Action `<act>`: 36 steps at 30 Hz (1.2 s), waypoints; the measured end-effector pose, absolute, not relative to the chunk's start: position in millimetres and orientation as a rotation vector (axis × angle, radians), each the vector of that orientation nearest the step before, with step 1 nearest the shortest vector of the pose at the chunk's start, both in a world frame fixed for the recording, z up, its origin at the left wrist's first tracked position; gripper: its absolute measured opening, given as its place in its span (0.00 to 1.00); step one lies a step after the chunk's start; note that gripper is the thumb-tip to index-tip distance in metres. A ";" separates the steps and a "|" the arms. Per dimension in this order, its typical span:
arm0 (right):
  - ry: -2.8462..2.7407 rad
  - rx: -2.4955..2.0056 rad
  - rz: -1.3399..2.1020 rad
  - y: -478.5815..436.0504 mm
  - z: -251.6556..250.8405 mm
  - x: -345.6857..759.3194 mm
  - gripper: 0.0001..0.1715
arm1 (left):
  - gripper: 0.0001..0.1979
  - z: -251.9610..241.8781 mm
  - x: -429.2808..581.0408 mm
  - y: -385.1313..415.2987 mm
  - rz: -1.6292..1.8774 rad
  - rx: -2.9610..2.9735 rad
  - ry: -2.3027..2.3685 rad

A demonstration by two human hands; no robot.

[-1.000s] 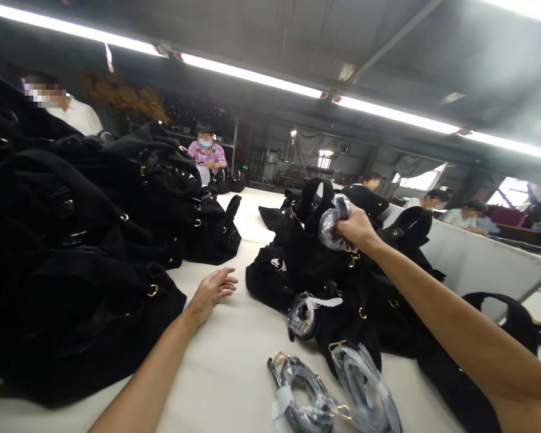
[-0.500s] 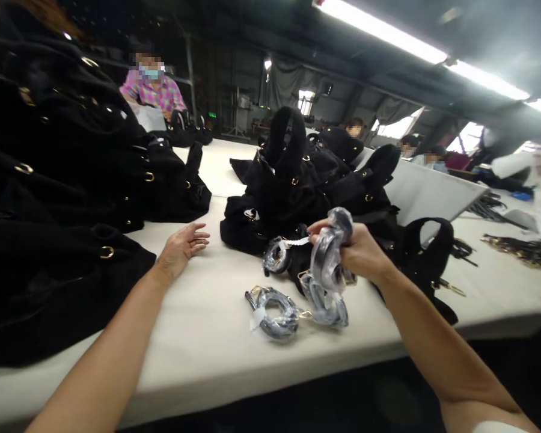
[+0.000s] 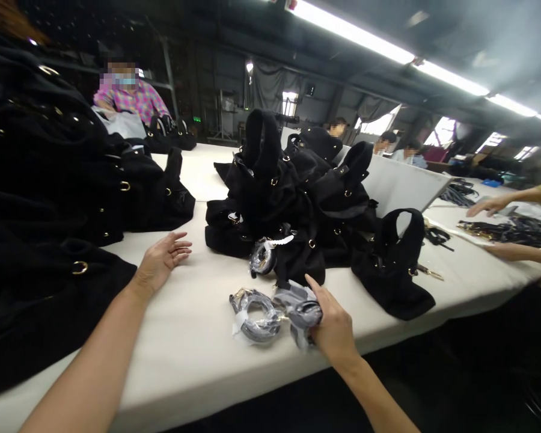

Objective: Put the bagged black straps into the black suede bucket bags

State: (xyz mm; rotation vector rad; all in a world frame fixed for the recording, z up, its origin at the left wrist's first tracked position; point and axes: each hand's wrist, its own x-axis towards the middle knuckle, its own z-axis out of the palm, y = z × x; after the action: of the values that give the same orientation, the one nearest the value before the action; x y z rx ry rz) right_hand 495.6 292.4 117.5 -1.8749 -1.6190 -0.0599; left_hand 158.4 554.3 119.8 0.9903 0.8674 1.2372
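Note:
My left hand (image 3: 165, 258) is open, fingers apart and holding nothing, by the white-covered table (image 3: 193, 355) near the black bags at left. My right hand (image 3: 336, 322) is closed on a plastic-wrapped coiled bag strap (image 3: 303, 314) low over the table; its index finger points forward and some fingers are hidden. Touching or just left of it lies another wrapped coiled strap (image 3: 256, 319) with a gold clasp and white band. A third coil (image 3: 262, 258), with a white strip sticking out, leans against a black bag (image 3: 300, 255).
Black bags with gold rings form a tall pile (image 3: 40, 180) at left and a heap (image 3: 270, 174) ahead. One bag (image 3: 392, 270) sits at right. A white board (image 3: 401, 183) stands behind. A co-worker's hands (image 3: 491, 207) reach over straps (image 3: 514, 231); another person (image 3: 130, 99) works at far left.
My right hand has come down and nearer with the coiled strap, onto the other coils. The white strip it pinched is free. A co-worker's arms now show at right; the view has shifted.

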 end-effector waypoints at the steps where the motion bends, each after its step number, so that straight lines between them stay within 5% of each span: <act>1: -1.587 -1.751 -0.051 291.8 118.5 495.2 0.40 | 0.20 119.5 158.3 554.5 1.240 0.989 0.869; 9: -1.399 -1.464 0.395 297.4 171.1 488.9 0.13 | 0.24 116.6 159.0 557.2 1.236 0.999 0.862; 15: -1.649 -1.430 0.672 339.4 138.8 416.5 0.01 | 0.26 117.5 160.2 557.4 1.239 1.014 0.847; 22: -1.896 -1.670 0.457 407.7 134.1 347.8 0.10 | 0.25 116.9 159.8 557.0 1.246 1.008 0.861; 29: -2.085 -1.914 0.091 428.5 157.9 393.7 0.35 | 0.27 114.2 159.2 565.5 1.253 1.020 0.841; 36: -2.071 -1.988 -0.118 423.2 123.7 398.9 0.36 | 0.24 122.2 171.4 548.9 1.272 1.042 0.876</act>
State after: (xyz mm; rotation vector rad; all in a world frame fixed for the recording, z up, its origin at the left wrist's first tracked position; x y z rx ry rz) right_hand 398.9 423.2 123.7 -1.9878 -2.0715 -0.1178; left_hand 171.4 548.9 122.2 1.0423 0.8761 1.2723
